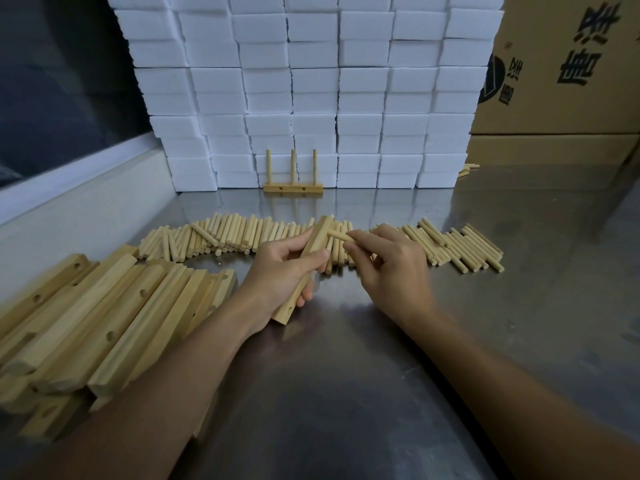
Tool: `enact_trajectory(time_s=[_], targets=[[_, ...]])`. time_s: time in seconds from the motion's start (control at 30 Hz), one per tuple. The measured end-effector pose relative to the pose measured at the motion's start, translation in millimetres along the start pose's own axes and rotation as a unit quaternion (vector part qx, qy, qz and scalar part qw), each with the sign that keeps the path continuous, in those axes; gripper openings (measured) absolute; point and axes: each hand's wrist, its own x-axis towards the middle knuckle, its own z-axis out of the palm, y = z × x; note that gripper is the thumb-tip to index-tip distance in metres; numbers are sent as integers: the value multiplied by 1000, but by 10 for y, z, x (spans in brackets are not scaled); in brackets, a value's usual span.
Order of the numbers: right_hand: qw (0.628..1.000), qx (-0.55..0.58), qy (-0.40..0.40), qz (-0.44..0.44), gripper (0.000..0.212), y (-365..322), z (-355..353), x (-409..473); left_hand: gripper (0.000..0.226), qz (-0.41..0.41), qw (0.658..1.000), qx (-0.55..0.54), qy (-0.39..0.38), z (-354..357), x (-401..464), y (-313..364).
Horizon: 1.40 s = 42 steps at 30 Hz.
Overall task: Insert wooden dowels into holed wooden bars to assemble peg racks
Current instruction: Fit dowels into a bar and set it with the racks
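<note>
My left hand (pixel 280 275) grips a holed wooden bar (pixel 317 239) that tilts up and away over the steel table. My right hand (pixel 384 261) pinches a short dowel (pixel 341 235) whose tip touches the bar's upper side. A long row of loose dowels (pixel 228 237) lies across the table behind both hands. A pile of holed bars (pixel 104 306) lies at the left. One finished rack (pixel 293 188) with three upright pegs stands at the back.
A wall of stacked white foam blocks (pixel 311 91) rises behind the rack. Cardboard boxes (pixel 568 81) stand at the right rear. The steel table (pixel 381 375) reaches to a white ledge (pixel 69 209) on the left.
</note>
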Motion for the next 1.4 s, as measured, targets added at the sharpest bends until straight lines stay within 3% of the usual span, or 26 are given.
enact_trajectory(time_s=[0.33, 0.7, 1.03, 1.4], targets=[[999, -35, 2, -31, 15, -48, -25, -19, 48, 24, 999, 29, 3, 17, -23, 13], [999, -19, -30, 12, 26, -30, -7, -16, 48, 32, 998, 61, 1, 22, -52, 24], [976, -175, 56, -117, 29, -76, -24, -10, 21, -8, 998, 55, -16, 18, -34, 34], [998, -49, -5, -42, 35, -11, 7, -37, 38, 21, 996, 87, 5, 30, -44, 12]])
